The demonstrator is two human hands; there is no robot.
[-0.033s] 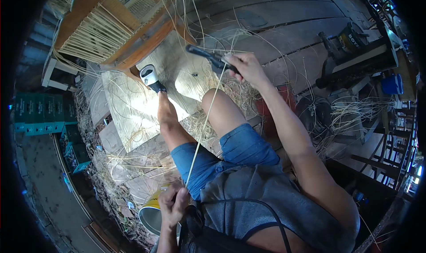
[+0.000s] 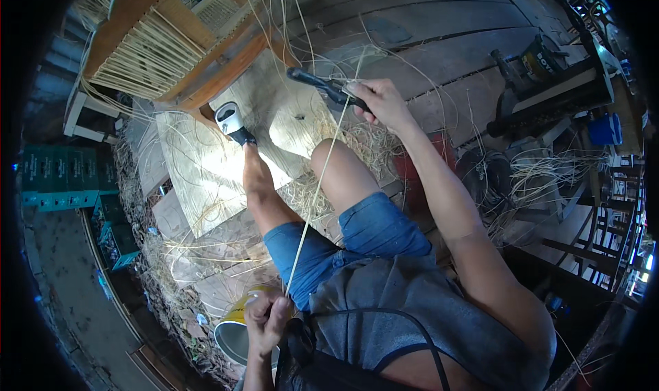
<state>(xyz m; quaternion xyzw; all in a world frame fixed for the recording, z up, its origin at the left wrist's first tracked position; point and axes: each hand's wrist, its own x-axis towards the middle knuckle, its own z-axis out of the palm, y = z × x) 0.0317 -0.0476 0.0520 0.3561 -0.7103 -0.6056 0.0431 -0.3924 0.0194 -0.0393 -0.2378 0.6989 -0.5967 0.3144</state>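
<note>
A pale, thin cane strand runs taut on a slant across my lap. Its lower end is gripped in my left hand, a closed fist low beside my hip and over a yellow-and-white bucket. Farther up, my right hand is closed round a black, long-handled tool, whose exact kind I cannot make out. The strand passes against the tool at my right thumb, and a short free end sticks out beyond it.
A wooden chair frame with partly woven cane stands at the far left. Cane shavings litter the board under my feet. Coiled strands and a blue container are at the right; green crates stand at the left.
</note>
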